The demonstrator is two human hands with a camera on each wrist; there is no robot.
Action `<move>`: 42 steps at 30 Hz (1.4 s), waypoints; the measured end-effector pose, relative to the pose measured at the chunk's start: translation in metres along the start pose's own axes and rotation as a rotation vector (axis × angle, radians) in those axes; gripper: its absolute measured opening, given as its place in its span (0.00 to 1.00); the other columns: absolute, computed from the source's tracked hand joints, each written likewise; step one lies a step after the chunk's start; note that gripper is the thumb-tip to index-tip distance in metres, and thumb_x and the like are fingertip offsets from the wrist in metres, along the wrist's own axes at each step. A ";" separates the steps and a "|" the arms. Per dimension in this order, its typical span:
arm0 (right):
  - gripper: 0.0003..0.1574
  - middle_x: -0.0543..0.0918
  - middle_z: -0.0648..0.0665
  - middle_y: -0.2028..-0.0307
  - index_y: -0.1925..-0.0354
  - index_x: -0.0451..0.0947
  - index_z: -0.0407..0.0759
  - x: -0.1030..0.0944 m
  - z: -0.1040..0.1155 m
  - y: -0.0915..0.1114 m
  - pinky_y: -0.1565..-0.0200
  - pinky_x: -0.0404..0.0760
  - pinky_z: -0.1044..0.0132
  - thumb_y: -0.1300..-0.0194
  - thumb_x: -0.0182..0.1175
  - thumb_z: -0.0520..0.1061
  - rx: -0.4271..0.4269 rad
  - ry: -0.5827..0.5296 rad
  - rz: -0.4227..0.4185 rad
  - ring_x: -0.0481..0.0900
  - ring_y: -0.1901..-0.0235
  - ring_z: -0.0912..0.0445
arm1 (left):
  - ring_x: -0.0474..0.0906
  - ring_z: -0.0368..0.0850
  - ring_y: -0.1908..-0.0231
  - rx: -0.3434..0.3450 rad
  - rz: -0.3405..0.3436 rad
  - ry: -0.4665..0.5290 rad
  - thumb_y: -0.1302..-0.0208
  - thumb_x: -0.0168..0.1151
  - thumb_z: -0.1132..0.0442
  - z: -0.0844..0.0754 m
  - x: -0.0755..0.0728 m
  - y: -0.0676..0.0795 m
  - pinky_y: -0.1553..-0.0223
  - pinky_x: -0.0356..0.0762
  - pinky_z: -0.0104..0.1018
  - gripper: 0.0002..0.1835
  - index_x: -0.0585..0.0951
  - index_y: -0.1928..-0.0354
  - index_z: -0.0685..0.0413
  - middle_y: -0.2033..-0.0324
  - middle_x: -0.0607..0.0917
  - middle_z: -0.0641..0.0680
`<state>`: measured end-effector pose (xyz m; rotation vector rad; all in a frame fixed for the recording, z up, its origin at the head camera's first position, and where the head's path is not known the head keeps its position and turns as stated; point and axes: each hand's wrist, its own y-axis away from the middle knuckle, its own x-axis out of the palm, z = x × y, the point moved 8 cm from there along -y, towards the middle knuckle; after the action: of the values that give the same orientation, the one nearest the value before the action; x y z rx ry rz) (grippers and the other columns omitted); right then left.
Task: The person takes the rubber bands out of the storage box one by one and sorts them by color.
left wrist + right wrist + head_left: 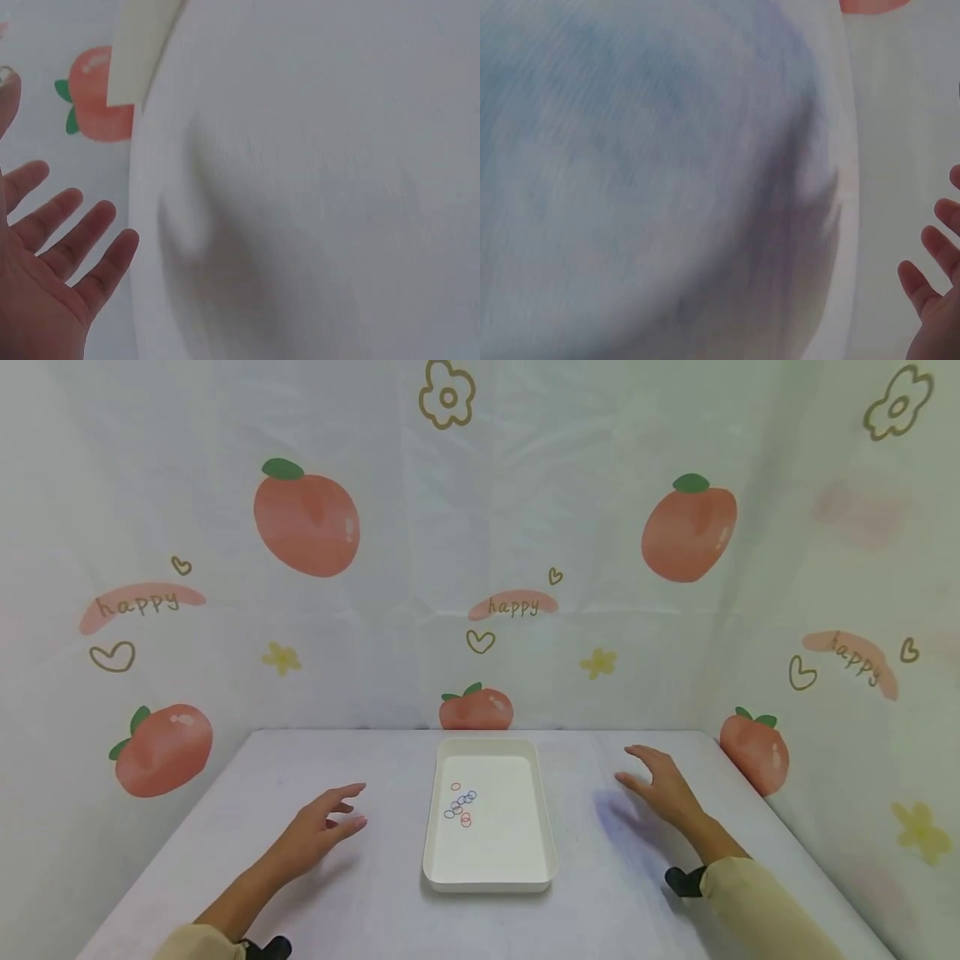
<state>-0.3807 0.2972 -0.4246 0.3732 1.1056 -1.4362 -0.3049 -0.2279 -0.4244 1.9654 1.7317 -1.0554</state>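
Left of centre, small, thin red and blue rings (pixel 462 800) lie inside a white, shallow, rectangular tray (pixel 510 827); a light fingertip pinch should suit them best. The left hand (pixel 311 835) hovers left of the tray, the right hand (pixel 666 789) right, both empty, fingers loosely spread.

You have a white table (pixel 600 914) in front of you. It looks wider close to you than at the far end. A white tray (pixel 510 843) sits flat on it, near the middle. The tray has low sides and round corners, and its long sides point away from you. On your right, a blurry blue and purple patch (pixel 611 814) colors the tabletop. Soft gray shadows (pixel 232 277) fall on both sides of the tray.
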 end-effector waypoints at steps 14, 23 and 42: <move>0.34 0.72 0.31 0.39 0.37 0.70 0.36 0.018 0.035 -0.030 0.48 0.74 0.43 0.34 0.64 0.51 0.036 -0.123 -0.045 0.69 0.41 0.37 | 0.76 0.54 0.45 -0.068 -0.012 0.143 0.34 0.63 0.50 -0.026 0.040 -0.023 0.47 0.75 0.53 0.31 0.70 0.33 0.53 0.37 0.74 0.56; 0.27 0.78 0.35 0.45 0.41 0.73 0.33 0.026 0.062 -0.046 0.49 0.74 0.46 0.35 0.64 0.44 0.060 -0.379 -0.116 0.75 0.46 0.41 | 0.76 0.52 0.45 -0.107 -0.039 0.253 0.35 0.64 0.53 -0.032 0.063 -0.033 0.52 0.79 0.46 0.29 0.71 0.33 0.50 0.39 0.75 0.53; 0.21 0.79 0.35 0.49 0.44 0.75 0.34 0.057 0.112 -0.075 0.53 0.79 0.62 0.31 0.60 0.45 0.296 -0.816 -0.078 0.77 0.49 0.43 | 0.81 0.52 0.54 -0.166 -0.076 0.523 0.34 0.64 0.61 -0.030 0.082 -0.038 0.63 0.83 0.38 0.29 0.68 0.32 0.54 0.43 0.76 0.61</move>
<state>-0.4191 0.1622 -0.3835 -0.0689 0.2517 -1.6046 -0.3322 -0.1411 -0.4521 2.2105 2.0830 -0.4102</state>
